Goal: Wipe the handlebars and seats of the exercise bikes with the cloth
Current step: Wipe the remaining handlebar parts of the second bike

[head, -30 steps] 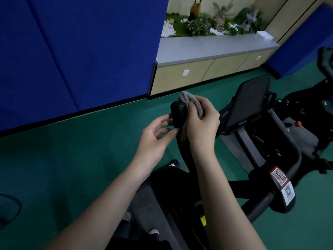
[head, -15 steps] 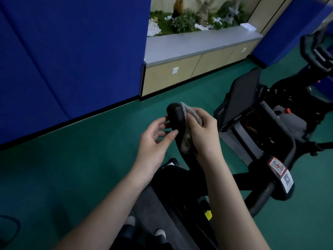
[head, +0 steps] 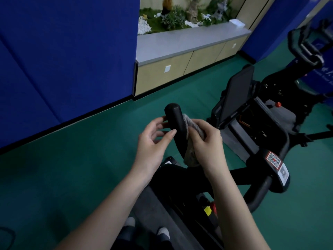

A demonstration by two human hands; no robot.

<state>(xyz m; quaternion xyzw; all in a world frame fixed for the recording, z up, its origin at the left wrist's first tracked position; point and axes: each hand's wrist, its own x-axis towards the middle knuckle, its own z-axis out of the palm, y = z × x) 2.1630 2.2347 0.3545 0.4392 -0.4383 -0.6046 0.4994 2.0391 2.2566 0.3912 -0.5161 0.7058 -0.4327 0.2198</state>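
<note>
A black handlebar grip [head: 174,116] of the near exercise bike stands upright in the middle of the view. My right hand [head: 207,141] holds a grey cloth [head: 191,141] wrapped against the grip's right side, below its rounded top. My left hand [head: 155,141] hovers at the grip's left side with relaxed fingers, its fingertips touching or nearly touching the grip. The bike's dark screen [head: 236,92] stands to the right. A second bike's handlebars [head: 304,49] show at the far right.
A blue padded wall [head: 63,51] runs along the left. A low cabinet [head: 180,64] with a grey top and plants stands behind. Green floor [head: 72,159] surrounds the bikes. A QR-code label [head: 275,159] sits on the frame at right. My feet [head: 146,228] are below.
My right hand has slid the cloth down the grip, from covering its top to below it, leaving the rounded end bare. The left hand stays beside the grip.
</note>
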